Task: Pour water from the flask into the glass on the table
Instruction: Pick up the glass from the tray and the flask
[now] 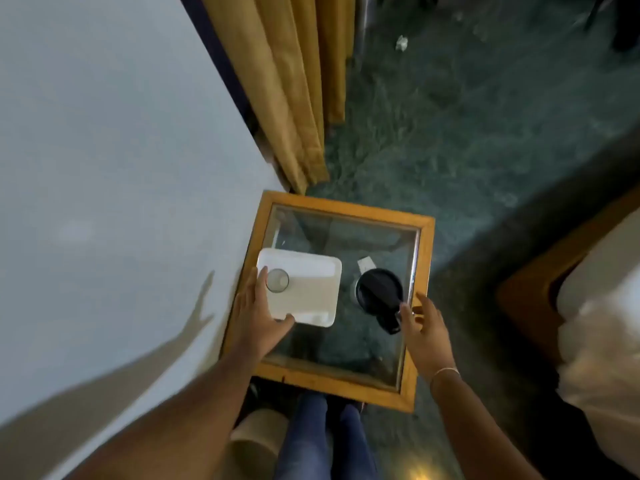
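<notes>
A clear glass (277,280) stands upright on the left part of a white tray (311,292), which rests on a small glass-topped table with a wooden frame (346,211). My left hand (258,313) lies at the tray's left edge, fingers spread beside the glass and thumb on the tray's near rim; it grips nothing. A flask with a black lid and handle (380,292) stands on the table's right side. My right hand (424,327) hovers just right of the handle, fingers apart and close to it.
A pale wall (104,168) runs along the left of the table. Mustard curtains (287,81) hang behind it. Dark green floor (485,133) lies beyond. A chair (588,289) stands at the right. My legs in jeans (325,441) are below the table's near edge.
</notes>
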Available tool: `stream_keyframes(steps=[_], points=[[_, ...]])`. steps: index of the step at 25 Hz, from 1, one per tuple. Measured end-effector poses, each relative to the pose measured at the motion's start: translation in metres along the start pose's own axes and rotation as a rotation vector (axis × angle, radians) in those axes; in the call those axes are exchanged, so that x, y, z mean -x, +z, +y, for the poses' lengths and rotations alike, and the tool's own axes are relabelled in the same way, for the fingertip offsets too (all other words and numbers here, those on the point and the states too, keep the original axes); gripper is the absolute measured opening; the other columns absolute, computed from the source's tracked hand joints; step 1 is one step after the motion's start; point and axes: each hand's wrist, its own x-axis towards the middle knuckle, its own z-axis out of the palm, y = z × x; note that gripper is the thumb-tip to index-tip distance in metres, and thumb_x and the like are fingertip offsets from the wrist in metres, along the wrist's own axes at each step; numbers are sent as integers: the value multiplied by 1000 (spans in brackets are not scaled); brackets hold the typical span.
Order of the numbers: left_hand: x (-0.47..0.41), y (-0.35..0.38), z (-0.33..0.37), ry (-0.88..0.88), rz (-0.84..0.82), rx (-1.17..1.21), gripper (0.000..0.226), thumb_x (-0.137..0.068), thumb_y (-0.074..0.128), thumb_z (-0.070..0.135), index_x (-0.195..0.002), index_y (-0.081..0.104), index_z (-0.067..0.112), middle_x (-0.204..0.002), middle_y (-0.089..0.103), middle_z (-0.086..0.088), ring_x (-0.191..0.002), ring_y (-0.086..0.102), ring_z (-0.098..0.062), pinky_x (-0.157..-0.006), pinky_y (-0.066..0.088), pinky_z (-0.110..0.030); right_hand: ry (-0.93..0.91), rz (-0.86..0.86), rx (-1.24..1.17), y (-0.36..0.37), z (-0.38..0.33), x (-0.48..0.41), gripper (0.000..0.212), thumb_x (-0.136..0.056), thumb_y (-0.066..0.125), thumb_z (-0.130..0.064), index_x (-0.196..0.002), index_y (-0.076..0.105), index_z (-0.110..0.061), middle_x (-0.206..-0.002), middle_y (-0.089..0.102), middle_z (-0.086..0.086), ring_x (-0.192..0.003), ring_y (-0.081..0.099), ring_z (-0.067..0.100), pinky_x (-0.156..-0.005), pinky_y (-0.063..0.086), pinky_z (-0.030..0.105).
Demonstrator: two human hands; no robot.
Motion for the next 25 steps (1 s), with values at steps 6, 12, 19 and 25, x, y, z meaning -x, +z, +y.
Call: stream_keyframes(steps=[6, 12, 19, 25], points=[[-53, 84, -81, -420, -121, 406, 127, -78, 100, 20, -170, 13, 24, -171, 32, -5, -150, 43, -28, -120, 46, -52, -13, 6, -343, 40, 44, -42, 58, -95, 47, -59, -146, 44, -31, -110, 71, -19, -106, 66, -2, -82, 51, 10], [-103, 127, -92, -409, -113, 462, 119, -79, 99, 29, -167, 19, 32, -168, 36, 1, -137, 49, -17, -103, 53, -38, -66, -133, -613, 53, 41, -51, 55, -107, 20, -47, -141, 53, -18, -105, 67, 20, -72, 64, 26, -70, 53, 25], [-124, 143, -87, -385, -29, 523, 106, -83, 96, 29, -165, 29, 24, -158, 46, -3, -132, 45, -13, -102, 49, -30, 5, -140, -810, 61, 51, -46, 44, -104, 37, -17, -148, 40, -15, -139, 54, 4, -112, 63, 10, -74, 56, 29], [-136, 144, -94, -294, -106, 498, 77, -91, 89, 32, -155, 47, 23, -152, 55, -6, -135, 54, -25, -117, 50, -46, 94, -49, -687, 74, 76, -41, 57, -98, 38, -64, -117, 56, -14, -117, 64, 4, -105, 60, 16, -97, 48, 52]])
